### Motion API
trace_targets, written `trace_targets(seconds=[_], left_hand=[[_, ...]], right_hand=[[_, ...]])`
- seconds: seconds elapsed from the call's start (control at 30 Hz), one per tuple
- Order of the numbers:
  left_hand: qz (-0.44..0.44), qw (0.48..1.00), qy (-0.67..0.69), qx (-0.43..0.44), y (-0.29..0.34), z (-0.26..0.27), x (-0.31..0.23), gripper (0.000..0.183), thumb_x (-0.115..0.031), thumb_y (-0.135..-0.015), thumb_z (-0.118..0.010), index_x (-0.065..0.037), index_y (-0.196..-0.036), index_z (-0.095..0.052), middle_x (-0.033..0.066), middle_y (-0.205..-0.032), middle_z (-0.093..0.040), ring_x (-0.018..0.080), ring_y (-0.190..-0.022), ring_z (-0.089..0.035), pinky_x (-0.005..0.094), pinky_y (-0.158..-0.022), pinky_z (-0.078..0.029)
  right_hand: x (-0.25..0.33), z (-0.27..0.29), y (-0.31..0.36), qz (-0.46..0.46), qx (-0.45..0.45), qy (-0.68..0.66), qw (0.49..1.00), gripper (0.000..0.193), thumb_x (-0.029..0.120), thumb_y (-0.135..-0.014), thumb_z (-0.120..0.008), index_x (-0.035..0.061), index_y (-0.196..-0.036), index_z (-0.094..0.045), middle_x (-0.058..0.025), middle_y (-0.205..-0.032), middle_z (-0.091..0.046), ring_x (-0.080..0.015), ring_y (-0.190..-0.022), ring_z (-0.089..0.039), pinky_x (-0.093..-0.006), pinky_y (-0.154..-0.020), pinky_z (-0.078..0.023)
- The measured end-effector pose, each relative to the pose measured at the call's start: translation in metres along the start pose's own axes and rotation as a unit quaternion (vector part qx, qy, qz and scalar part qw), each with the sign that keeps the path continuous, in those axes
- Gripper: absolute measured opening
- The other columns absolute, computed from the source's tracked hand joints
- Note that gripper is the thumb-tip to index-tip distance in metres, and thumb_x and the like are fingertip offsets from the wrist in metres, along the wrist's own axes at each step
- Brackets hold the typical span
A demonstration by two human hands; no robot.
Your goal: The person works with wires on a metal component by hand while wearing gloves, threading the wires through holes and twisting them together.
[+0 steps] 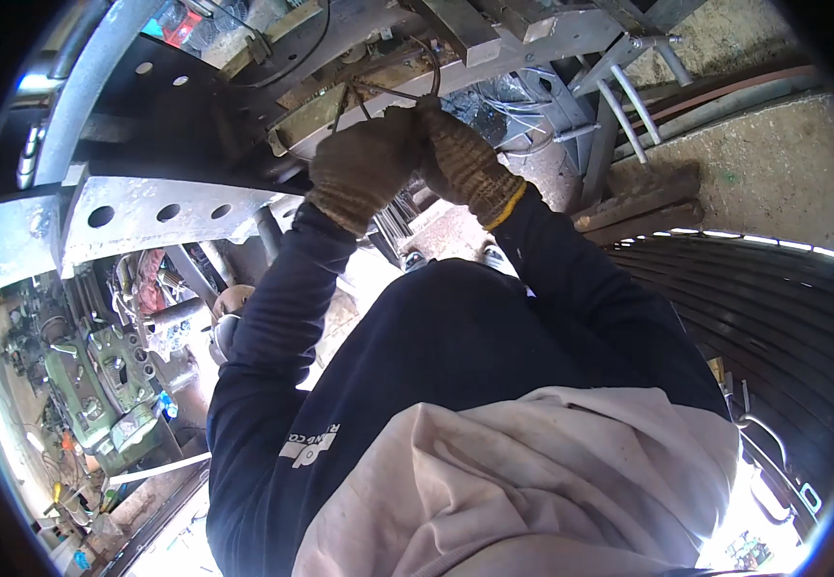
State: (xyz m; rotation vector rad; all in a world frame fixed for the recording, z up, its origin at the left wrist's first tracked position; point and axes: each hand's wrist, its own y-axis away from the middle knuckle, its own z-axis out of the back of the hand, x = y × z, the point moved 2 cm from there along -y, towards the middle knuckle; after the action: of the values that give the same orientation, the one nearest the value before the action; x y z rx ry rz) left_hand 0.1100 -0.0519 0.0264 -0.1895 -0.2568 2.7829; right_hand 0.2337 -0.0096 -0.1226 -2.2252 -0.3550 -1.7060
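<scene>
Both my hands wear brown knit work gloves and meet at the upper middle, close to a grey steel beam (503,65). My left hand (364,162) is closed, its knuckles turned up and its fingertips hidden. Pressed against it, my right hand (463,159) is closed too, with a yellow cuff band at the wrist. A thin dark curved rod or cable (435,69) runs down to where the hands meet. Thin metal rods (383,91) stick out just beyond my left glove. What the fingers hold is hidden by the gloves.
A pale steel beam with round holes (169,212) crosses at left, below a thick grey pipe (85,91). Green machinery (99,385) stands at lower left. Steel bars (628,111) project at upper right, near a concrete wall (753,163) and a dark corrugated shutter (753,308).
</scene>
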Motion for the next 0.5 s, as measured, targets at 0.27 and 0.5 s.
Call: trace_targets(seconds=[0.27, 0.5], left_hand=[[-0.043, 0.999, -0.002, 0.015, -0.013, -0.011, 0.002, 0.025, -0.037, -0.098, -0.056, -0.013, -0.096, -0.063, 0.0112, -0.076, -0.070, 0.0347, -0.069, -0.070, 0.0473, -0.057, -0.054], [-0.086, 0.995, 0.007, 0.047, -0.015, -0.002, 0.012, 0.027, -0.039, -0.095, -0.060, -0.013, -0.096, -0.064, 0.0100, -0.075, -0.069, 0.0331, -0.069, -0.070, 0.0458, -0.057, -0.053]], right_hand=[[0.009, 0.009, -0.012, 0.001, 0.074, 0.107, 0.991, 0.031, 0.018, -0.109, -0.044, 0.0005, -0.133, -0.053, -0.0143, -0.131, -0.061, -0.0221, -0.122, -0.058, -0.0339, -0.108, -0.046], [0.024, -0.005, 0.007, 0.154, -0.048, 0.446, 0.880, 0.037, 0.016, -0.106, -0.046, -0.0004, -0.138, -0.050, -0.0203, -0.130, -0.061, -0.0301, -0.119, -0.059, -0.0373, -0.107, -0.046]])
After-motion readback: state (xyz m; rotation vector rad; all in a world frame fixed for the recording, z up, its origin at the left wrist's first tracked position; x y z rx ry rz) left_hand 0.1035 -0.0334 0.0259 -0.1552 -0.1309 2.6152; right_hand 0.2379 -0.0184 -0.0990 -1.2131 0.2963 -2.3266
